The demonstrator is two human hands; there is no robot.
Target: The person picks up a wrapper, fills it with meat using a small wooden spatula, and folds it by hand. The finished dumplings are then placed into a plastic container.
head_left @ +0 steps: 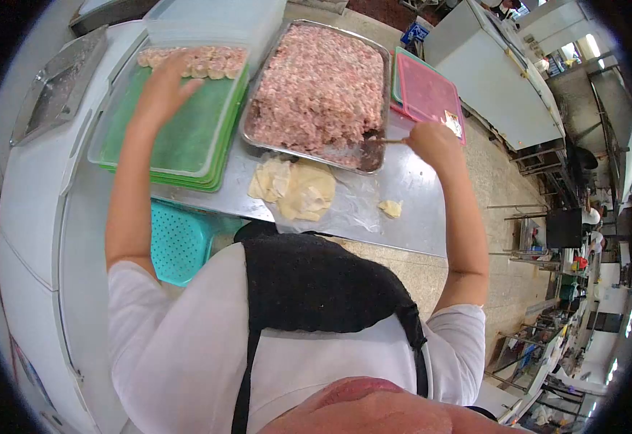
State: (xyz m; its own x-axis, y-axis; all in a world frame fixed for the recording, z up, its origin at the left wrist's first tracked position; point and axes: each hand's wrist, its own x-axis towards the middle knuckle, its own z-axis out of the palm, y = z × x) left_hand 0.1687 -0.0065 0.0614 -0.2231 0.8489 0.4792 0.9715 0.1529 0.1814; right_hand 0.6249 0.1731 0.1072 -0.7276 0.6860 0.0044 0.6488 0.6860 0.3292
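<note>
My left hand [165, 85] reaches over the green tray [164, 137], its fingertips at a row of filled dumplings [213, 62] along the far edge; its thumb stands apart from the fingers. In my right hand [435, 147] is a thin-handled tool [392, 141], held at the right edge of the metal pan. The tool's tip is at the ground meat filling [316, 79], which is heaped in the pan [316, 157]. On the table in front of me lies a pile of dumpling wrappers [305, 189], with a small wrapper piece [390, 208] to its right.
Pink and green plastic trays [428, 90] lie right of the pan. A turquoise perforated basket [180, 242] sits below the table's left side. An empty-looking metal pan [59, 87] rests on the white freezer [19, 210]. Other people are far off at right.
</note>
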